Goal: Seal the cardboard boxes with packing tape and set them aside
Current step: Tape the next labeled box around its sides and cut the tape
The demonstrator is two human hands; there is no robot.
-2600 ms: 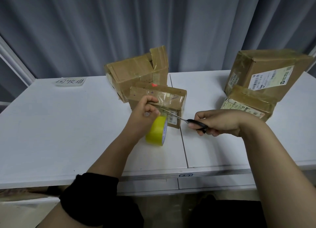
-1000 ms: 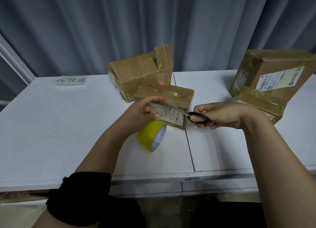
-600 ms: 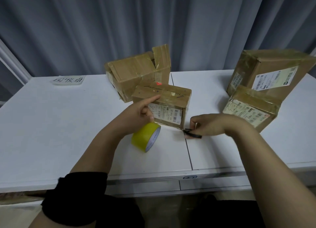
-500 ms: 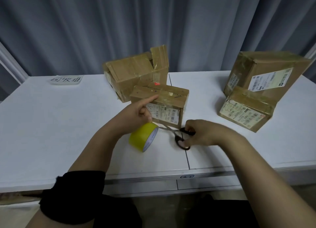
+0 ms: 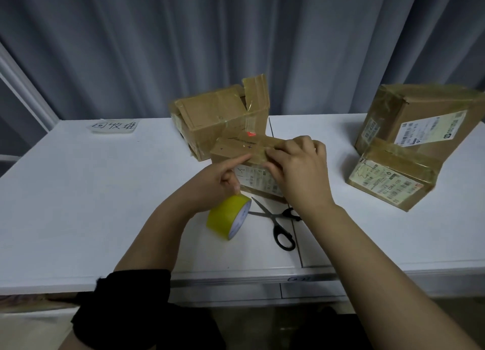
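Small box (image 5: 236, 150) sits mid-bench (image 5: 91, 205), toward the back edge. Right hand (image 5: 299, 171) lies over its top, fingers fairly flat, pressing tape down and holding nothing. Left hand (image 5: 217, 184) grips the yellow tape roll (image 5: 228, 217) with curled fingers, index finger out against the box's front top edge. Scissors (image 5: 278, 222) lie on the bench, blades apart, just in front of the box.

Judgement: this box is nearly sealed — setting it aside remains. The flap-up box (image 5: 215, 116) behind it looks unsealed. The large taped box (image 5: 420, 118) and low taped box (image 5: 388, 181) near the right edge look done.

A packing station: white tables (image 5: 78, 205), grey curtain (image 5: 157, 48), labelled parcels (image 5: 420, 118).
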